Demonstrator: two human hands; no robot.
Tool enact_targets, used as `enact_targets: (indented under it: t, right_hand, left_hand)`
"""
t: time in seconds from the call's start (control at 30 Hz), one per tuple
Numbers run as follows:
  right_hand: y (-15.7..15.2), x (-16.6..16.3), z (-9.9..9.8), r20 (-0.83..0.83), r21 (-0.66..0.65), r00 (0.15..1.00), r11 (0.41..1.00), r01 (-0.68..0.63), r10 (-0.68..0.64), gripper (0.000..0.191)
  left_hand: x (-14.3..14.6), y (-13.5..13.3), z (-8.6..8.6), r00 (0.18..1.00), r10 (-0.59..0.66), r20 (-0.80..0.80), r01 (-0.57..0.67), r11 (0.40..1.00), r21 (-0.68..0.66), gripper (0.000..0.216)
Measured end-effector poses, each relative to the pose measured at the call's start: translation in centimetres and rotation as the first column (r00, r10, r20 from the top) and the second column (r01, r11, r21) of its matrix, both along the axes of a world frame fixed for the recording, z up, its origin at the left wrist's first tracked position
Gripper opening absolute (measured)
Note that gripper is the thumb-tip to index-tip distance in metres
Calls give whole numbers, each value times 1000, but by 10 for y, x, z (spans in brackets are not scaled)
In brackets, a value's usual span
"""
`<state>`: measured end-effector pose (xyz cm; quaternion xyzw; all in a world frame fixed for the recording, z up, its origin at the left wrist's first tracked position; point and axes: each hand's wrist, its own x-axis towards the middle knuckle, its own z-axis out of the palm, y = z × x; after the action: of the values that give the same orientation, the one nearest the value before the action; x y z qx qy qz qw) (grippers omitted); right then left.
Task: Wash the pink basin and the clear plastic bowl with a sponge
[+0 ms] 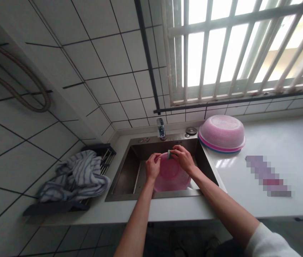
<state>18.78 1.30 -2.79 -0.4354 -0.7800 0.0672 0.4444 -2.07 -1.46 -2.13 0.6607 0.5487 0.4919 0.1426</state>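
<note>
- Head view: a round pink perforated plastic basket (170, 175) sits tilted in the steel sink (126, 175), the left hand (153, 167) closed on its rim
- The right hand (184, 157) pinches a small grey-green scouring pad (169, 154) against the far rim
- Likely light, slightly flexible, slippery if wet; the rim gives the firmest hold

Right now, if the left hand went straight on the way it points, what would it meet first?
Likely the back wall of the sink, under the tap; depth is unclear. The left hand grips the basket rim.
</note>
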Motion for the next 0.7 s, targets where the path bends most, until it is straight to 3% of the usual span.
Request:
enact_targets:
  t: [0.1, 0.3, 0.53, 0.7]
  right_hand:
    - [3, 9, 1, -11, -14, 999, 999, 52, -52, 17]
    - [-2, 1, 4, 25, 28, 999, 999, -39, 38, 18]
    - [8, 22, 2, -80, -18, 994, 997, 70, -71, 14]
    - [-2, 8, 7, -53, -34, 998, 999, -38, 36, 13]
  left_hand:
    - [-4, 1, -1, 998, 68, 3, -68, 998, 12, 13]
    - [0, -1, -1, 998, -24, -64, 24, 1000, 8, 15]
    - [-9, -1, 5, 991, 116, 71, -120, 991, 57, 11]
    - [2, -3, 5, 1000, -15, -21, 15, 1000, -5, 12]
